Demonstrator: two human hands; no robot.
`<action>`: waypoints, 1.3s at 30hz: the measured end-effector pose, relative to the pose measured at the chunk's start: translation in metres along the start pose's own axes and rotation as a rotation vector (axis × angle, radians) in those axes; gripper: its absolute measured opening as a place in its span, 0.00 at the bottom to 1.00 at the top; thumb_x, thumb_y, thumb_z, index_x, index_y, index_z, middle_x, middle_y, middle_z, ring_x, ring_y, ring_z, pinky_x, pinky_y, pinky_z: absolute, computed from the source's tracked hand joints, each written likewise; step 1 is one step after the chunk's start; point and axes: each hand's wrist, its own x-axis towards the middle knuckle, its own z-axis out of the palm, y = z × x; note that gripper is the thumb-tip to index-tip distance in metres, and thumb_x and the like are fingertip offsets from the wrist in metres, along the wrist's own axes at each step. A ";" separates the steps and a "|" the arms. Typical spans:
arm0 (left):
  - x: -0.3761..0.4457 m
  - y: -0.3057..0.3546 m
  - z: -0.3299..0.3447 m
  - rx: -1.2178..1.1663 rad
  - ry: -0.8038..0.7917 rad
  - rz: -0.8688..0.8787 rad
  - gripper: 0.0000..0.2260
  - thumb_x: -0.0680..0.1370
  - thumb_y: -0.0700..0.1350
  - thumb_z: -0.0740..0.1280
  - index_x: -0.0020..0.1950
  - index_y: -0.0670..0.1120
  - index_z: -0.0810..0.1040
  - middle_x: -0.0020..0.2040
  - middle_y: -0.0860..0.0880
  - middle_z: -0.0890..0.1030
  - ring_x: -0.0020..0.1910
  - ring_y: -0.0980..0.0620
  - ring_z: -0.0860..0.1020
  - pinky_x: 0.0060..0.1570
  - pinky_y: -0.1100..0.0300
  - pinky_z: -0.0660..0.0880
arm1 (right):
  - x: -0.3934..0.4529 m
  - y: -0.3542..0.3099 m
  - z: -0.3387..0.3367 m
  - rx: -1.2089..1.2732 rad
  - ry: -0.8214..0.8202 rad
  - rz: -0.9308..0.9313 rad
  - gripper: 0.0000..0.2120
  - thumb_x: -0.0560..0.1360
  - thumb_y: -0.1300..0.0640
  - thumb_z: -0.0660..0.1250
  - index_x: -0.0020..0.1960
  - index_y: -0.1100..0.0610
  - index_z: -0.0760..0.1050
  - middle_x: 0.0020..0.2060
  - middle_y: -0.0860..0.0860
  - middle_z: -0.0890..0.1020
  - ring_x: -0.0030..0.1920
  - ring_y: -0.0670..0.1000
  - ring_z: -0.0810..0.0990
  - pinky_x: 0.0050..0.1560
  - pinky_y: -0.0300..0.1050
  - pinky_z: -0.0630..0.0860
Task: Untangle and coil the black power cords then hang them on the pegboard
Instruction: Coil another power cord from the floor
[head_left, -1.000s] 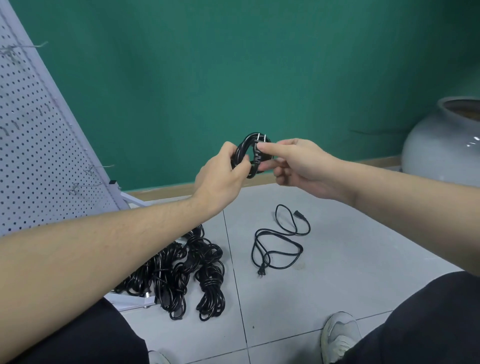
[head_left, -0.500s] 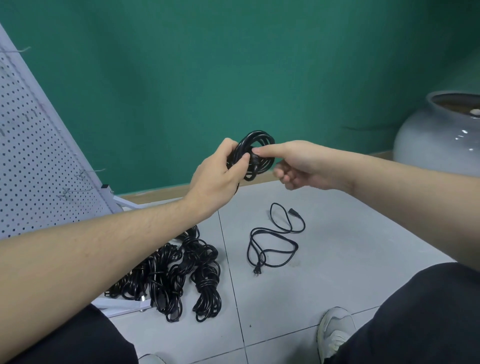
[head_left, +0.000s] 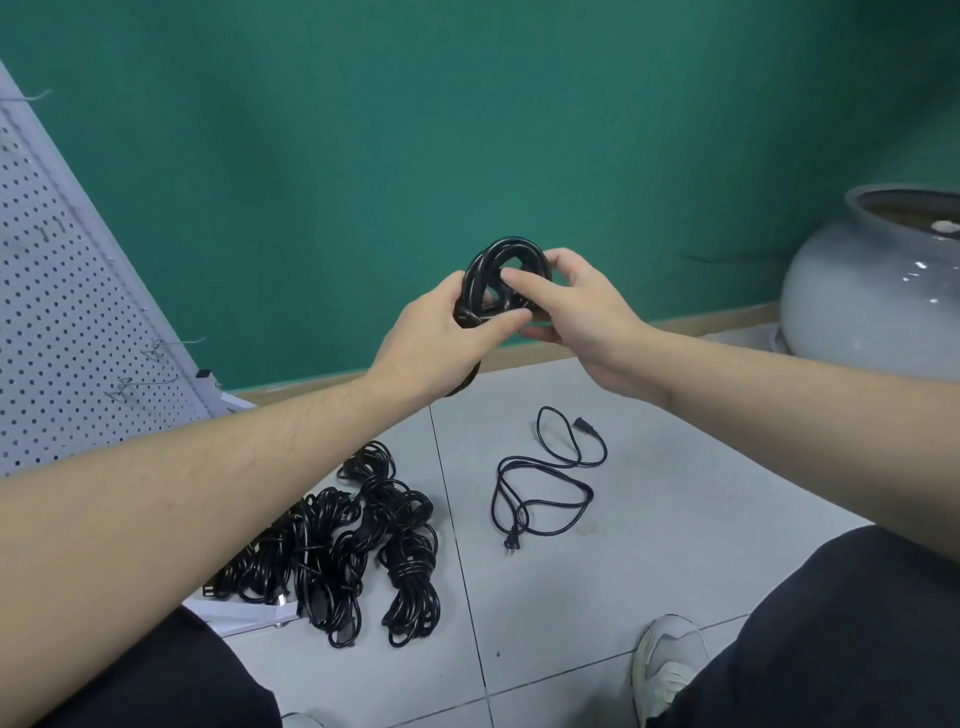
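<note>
I hold a small black coiled cord (head_left: 485, 270) up in front of the green wall. My left hand (head_left: 436, 338) grips its lower left side, thumb across the bottom. My right hand (head_left: 566, 306) pinches its right side, with the forefinger reaching into the loop. A loose black cord (head_left: 545, 478) lies spread on the grey floor tiles, plug end toward me. A pile of several coiled black cords (head_left: 358, 540) lies on the floor to the left. The white pegboard (head_left: 57, 332) leans at the far left, with wire hooks (head_left: 171, 345) sticking out.
A large grey ceramic jar (head_left: 872, 291) stands at the right by the wall. My knees in black trousers and a white shoe (head_left: 670, 660) fill the bottom of the view. The pegboard's white foot (head_left: 244, 613) lies under the cord pile.
The coil has turned so its loop faces me more openly. My right hand has moved closer, its forefinger now inside the loop. The view has shifted slightly.
</note>
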 end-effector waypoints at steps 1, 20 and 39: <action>0.000 -0.002 -0.002 0.023 0.011 -0.006 0.20 0.72 0.67 0.68 0.57 0.58 0.79 0.48 0.61 0.84 0.49 0.62 0.80 0.55 0.55 0.78 | 0.000 0.001 0.000 0.007 -0.016 -0.001 0.08 0.78 0.52 0.72 0.54 0.51 0.75 0.49 0.53 0.86 0.45 0.48 0.86 0.55 0.47 0.81; 0.007 -0.012 -0.007 -0.366 0.001 -0.331 0.06 0.82 0.50 0.68 0.54 0.50 0.81 0.49 0.50 0.86 0.40 0.53 0.84 0.46 0.58 0.79 | 0.014 0.010 0.020 0.166 -0.109 -0.023 0.12 0.77 0.69 0.69 0.47 0.55 0.69 0.48 0.59 0.82 0.49 0.56 0.81 0.64 0.54 0.76; 0.013 -0.099 -0.015 -0.732 -0.152 -0.625 0.03 0.79 0.45 0.71 0.52 0.48 0.82 0.41 0.50 0.80 0.40 0.54 0.75 0.44 0.57 0.75 | 0.072 0.072 0.059 -0.109 -0.230 0.147 0.09 0.76 0.61 0.74 0.55 0.55 0.79 0.44 0.50 0.84 0.44 0.47 0.84 0.58 0.50 0.81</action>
